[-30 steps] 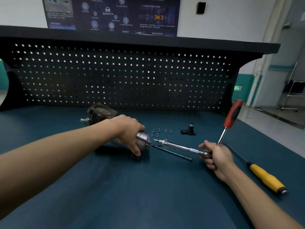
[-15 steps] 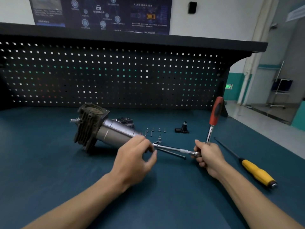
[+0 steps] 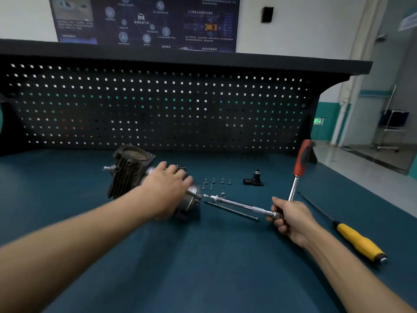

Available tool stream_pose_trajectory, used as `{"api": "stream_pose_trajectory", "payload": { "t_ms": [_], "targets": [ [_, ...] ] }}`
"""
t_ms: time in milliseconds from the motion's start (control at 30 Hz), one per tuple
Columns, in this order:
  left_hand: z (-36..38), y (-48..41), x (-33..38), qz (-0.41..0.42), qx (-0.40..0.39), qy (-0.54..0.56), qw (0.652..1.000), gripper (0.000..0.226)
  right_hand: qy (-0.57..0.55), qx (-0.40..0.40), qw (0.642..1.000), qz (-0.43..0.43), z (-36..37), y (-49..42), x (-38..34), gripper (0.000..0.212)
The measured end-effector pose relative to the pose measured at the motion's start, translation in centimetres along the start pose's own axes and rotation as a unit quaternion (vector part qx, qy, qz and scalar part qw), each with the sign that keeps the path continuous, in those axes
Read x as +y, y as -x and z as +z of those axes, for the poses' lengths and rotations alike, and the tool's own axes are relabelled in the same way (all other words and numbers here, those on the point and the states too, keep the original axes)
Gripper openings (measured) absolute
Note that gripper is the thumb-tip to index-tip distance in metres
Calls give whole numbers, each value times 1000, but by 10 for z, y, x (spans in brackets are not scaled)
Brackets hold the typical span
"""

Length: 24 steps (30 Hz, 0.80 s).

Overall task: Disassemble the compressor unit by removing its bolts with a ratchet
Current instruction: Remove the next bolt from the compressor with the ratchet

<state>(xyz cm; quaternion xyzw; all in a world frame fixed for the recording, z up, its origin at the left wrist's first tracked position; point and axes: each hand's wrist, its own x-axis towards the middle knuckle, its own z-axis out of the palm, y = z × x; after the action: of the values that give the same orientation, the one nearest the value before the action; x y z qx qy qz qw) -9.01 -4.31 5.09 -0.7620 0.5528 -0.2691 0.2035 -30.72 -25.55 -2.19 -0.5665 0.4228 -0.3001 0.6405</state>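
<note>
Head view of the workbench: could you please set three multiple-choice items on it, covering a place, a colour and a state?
1. Where does the yellow-handled black-shafted screwdriver lie?
A. On the dark blue bench top, right of the right hand.
B. Hung on the pegboard.
C. On the floor.

2. What colour is the grip of the chrome ratchet?
A. Yellow.
B. Red and black.
C. Green.

3. What is the left hand doing?
A. Lying flat on the bench.
B. Holding a screwdriver.
C. Holding the grey metal compressor unit.

Answers: 1 A, it lies on the bench beside the right forearm; 2 B, the raised grip is red with a black inset; 3 C, its fingers curl over the unit's cylinder.
</note>
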Motion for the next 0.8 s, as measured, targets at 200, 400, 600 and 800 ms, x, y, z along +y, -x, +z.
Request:
{"api": "stream_pose_trajectory", "payload": {
  "t_ms": [200,400,600,800],
  "targets": [
    [-1,-21,-24,52,-113,-12,992,101,-23,-2,1000,-8,-2,5,-1,32],
    [-26,-30,-38,47,-217,87,971,82,-18,-14,1000,-15,-2,7,0,33],
    [-25,-24,-47,51,-298,188,934,71,-30,-22,999,-26,-2,5,-2,34],
    [-9,-11,-55,79,-377,329,862,62,-66,-21,997,-39,-4,1,-4,36]
  ]
}}
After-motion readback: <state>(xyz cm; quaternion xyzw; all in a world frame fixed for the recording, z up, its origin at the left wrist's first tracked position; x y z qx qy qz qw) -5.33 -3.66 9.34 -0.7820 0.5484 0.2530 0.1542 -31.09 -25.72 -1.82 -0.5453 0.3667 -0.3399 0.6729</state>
